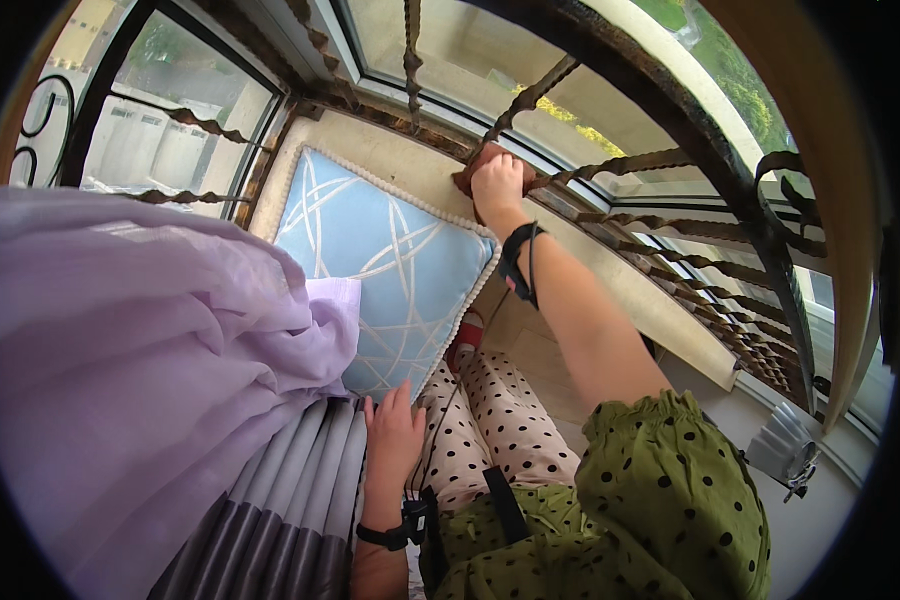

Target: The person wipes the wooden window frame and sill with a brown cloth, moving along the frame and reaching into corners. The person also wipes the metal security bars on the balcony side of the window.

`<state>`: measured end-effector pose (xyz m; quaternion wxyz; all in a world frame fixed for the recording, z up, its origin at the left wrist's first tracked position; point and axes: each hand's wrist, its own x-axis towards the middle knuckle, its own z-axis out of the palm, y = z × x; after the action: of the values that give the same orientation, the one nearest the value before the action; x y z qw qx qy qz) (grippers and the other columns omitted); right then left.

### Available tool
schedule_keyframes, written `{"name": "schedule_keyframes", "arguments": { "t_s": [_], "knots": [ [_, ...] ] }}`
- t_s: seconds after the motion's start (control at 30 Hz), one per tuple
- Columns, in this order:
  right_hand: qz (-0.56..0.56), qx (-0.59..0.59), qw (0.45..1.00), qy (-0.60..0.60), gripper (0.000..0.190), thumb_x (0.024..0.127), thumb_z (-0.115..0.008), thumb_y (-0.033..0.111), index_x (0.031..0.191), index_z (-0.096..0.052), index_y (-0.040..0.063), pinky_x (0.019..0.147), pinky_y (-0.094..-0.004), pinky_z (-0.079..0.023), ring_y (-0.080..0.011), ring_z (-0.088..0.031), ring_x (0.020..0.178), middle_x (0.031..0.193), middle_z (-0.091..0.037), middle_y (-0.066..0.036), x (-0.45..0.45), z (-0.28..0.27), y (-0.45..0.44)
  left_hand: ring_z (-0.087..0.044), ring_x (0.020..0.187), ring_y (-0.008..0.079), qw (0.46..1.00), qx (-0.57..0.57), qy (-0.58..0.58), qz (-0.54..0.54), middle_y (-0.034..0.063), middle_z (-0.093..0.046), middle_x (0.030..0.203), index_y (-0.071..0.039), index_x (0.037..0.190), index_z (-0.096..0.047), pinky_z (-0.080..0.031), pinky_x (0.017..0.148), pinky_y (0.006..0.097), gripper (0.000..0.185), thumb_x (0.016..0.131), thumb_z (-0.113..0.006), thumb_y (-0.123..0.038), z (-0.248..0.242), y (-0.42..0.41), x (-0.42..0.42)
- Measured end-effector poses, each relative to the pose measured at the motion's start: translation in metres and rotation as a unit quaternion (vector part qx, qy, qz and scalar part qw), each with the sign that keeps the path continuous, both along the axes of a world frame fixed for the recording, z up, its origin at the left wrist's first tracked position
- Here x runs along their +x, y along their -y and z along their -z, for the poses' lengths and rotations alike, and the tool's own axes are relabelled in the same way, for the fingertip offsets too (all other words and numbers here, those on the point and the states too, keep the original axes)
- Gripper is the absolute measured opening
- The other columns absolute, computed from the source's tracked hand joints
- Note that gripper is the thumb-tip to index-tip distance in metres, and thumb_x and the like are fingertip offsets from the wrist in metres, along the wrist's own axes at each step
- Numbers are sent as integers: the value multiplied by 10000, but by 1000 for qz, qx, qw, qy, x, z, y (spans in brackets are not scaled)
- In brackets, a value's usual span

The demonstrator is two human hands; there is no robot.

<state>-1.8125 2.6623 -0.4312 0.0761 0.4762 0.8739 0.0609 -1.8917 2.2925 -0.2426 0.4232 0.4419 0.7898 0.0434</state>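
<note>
My right hand (498, 180) grips a reddish-brown cloth (474, 174) and presses it on the lower rail of the metal window grille, by the foot of a twisted bar (525, 101). A black strap with a cable circles that wrist. Below on the left, my left hand (397, 431) has its fingers apart at the lower edge of a light blue cushion (379, 255) with white line patterns and a beaded trim. Nothing shows in this hand. The cushion lies in the corner of the pale window sill (390, 154), partly under a lilac sheer curtain.
The lilac sheer curtain (142, 337) and a grey pleated curtain (270, 517) fill the left side. A heavy dark grille frame (690, 120) curves overhead at the right. A small silvery pleated object (784, 446) is at the lower right. The tiled floor (532, 360) shows below the sill.
</note>
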Motion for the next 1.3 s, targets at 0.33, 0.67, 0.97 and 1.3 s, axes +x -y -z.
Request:
{"name": "schedule_keyframes", "arguments": {
  "t_s": [0.33, 0.67, 0.97, 1.3],
  "knots": [
    [151, -245, 950, -120, 381, 859, -672, 250, 1098, -721, -42, 885, -485, -573, -395, -709, 1074, 1154, -718, -248, -12, -15, -41, -576, 1230, 358, 999, 0, -10, -34, 179, -639, 1277, -12, 1413, -534, -318, 1184, 556, 495, 959, -652, -170, 17, 38, 22],
    [-248, 59, 921, 293, 467, 959, -558, 247, 1331, -668, -12, 1226, -652, -162, -436, -448, 1409, 1421, -595, -202, 77, 7, 20, -590, 1210, 361, 1000, 9, -3, -26, 190, -642, 1271, -3, 1422, -516, -350, 1168, 537, 516, 953, -660, -163, 20, 50, 24],
    [-259, 123, 928, 237, 576, 949, -507, 207, 1457, -513, -64, 1295, -465, -167, -362, -291, 1536, 1579, -440, -187, 167, -36, 68, -610, 1236, 370, 993, 4, 21, -118, 260, -643, 1286, 0, 1615, -124, -348, 1168, 555, 869, 952, -666, -148, 6, 50, 12],
    [31, -4, 990, -136, 708, 858, -755, 347, 1303, -522, -152, 1143, -493, -391, -484, -491, 1324, 1367, -513, -358, 104, 3, 23, -598, 1206, 407, 997, 24, 12, -74, 273, -602, 1324, 12, 1607, -151, -380, 1141, 549, 849, 948, -660, -152, 16, 39, 15]
  ]
}}
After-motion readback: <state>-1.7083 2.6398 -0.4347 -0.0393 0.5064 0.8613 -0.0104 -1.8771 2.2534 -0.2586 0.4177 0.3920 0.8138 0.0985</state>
